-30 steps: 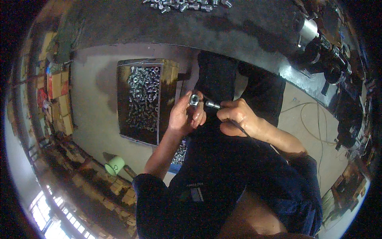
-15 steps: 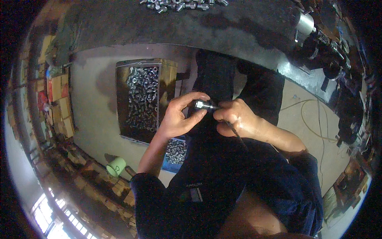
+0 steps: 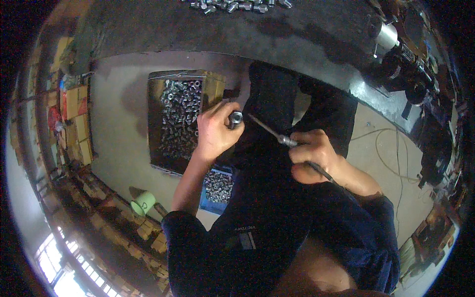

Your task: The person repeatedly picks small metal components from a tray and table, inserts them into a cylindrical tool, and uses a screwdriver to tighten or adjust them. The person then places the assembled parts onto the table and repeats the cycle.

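Observation:
My left hand (image 3: 213,131) is closed around a shiny metal hex fitting (image 3: 236,117), whose end faces up between thumb and fingers. To its right, my right hand (image 3: 315,154) grips a rotary tool (image 3: 285,140) with a long thin shaft and a dark cord or hose running back along my forearm. The shaft points toward the fitting, its tip a short gap away from it. Both hands are above my dark trousers (image 3: 269,94). Most of the tool's body is hidden in my right fist.
Left of my legs stands a wooden crate (image 3: 213,91) of metal fittings, with a blue tray (image 3: 211,207) of smaller parts nearer. More fittings (image 3: 242,6) lie on the dark bench (image 3: 198,34). A machine (image 3: 388,37) is at right, hoses (image 3: 378,153) on the floor, a green container (image 3: 145,203) at left.
The hands have drawn apart: the tool's shaft has come away from the fitting as my right hand moved right. My left hand moved slightly left and up, turning the fitting's end upward.

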Available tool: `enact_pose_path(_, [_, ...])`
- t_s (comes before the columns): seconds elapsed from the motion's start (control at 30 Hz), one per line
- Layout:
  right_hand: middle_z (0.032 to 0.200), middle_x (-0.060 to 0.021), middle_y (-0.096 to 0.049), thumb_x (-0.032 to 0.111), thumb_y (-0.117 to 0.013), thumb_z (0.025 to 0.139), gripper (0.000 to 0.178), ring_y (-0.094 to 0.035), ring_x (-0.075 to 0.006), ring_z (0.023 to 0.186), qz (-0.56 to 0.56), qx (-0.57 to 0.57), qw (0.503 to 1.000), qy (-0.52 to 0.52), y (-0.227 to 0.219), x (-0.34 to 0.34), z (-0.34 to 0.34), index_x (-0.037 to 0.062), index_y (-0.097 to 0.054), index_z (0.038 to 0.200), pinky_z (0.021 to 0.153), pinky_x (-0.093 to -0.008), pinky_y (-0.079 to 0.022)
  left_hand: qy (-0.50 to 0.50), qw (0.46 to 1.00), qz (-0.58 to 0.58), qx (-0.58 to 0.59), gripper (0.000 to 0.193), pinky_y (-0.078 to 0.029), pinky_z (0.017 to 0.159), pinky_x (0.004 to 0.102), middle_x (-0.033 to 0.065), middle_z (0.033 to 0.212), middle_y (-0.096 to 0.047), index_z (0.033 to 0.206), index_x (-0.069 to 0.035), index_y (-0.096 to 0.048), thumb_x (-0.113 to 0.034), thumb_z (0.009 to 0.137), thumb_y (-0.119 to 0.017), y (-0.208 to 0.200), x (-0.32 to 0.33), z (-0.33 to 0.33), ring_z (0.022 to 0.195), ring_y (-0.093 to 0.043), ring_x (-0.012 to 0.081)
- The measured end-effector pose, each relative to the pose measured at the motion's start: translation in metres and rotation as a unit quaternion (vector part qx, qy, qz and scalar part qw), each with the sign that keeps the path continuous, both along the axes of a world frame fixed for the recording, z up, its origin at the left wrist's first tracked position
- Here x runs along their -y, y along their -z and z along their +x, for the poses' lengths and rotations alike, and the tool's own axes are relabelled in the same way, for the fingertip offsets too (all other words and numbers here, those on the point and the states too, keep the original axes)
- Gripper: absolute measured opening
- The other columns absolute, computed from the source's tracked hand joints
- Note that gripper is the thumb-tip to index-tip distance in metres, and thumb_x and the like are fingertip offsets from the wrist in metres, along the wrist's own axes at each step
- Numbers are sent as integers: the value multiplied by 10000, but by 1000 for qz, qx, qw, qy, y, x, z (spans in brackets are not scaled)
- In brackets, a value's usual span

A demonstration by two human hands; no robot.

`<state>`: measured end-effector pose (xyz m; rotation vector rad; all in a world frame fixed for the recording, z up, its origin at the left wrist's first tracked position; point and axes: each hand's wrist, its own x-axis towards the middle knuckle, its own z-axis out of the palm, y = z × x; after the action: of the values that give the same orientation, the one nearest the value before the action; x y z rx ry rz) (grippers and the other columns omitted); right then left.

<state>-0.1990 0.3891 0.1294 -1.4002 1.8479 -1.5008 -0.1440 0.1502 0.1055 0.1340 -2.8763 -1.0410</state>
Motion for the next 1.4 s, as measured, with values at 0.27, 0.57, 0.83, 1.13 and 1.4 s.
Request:
enact_pose_path(0.27, [517, -79, -340, 65, -587, 531, 275, -402, -292, 422, -114, -41, 992, 32, -6, 14, 7, 68, -317, 476, 373, -379, -296, 20, 999, -28, -26, 252, -457, 562, 369, 69, 738, -583, 788, -79, -592, -38, 552, -671, 3, 1, -1, 631, -573, 287])
enact_pose_path(0.57, [620, -128, -467, 110, -630, 586, 186, -519, -327, 544, 61, -13, 998, 15, 14, 39, -2, 55, -452, 581, 479, -422, -430, 67, 995, -11, -77, 219, -462, 543, 358, 66, 717, -577, 790, -100, -599, -79, 581, -660, 8, -21, -8, 632, -582, 294])
enact_pose_path(0.83, [601, -58, -473, 122, -664, 534, 224, -553, -271, 586, 15, -255, 959, 125, 15, 2, -1, 91, -444, 558, 476, -359, -472, 84, 988, -128, 23, 205, -489, 611, 409, 88, 739, -622, 832, -135, -632, -150, 629, -653, 5, -1, -61, 704, -613, 296])
enact_pose_path(1.13, [550, -89, -429, 63, -612, 549, 193, -482, -281, 508, -12, -153, 977, 145, 22, -18, -4, 80, -421, 529, 405, -389, -374, 48, 982, -157, -97, 292, -508, 664, 412, 129, 731, -645, 914, -118, -675, -213, 640, -636, 5, -8, -248, 710, -626, 318])
enact_pose_path(1.4, [530, -85, -418, 68, -614, 572, 227, -471, -293, 524, 24, -47, 986, 159, 22, -19, 3, 76, -390, 538, 426, -395, -356, 67, 950, 272, -135, 368, -471, 518, 242, 111, 799, -634, 1119, 42, -518, -33, 762, -565, -29, 0, -264, 605, -634, 156])
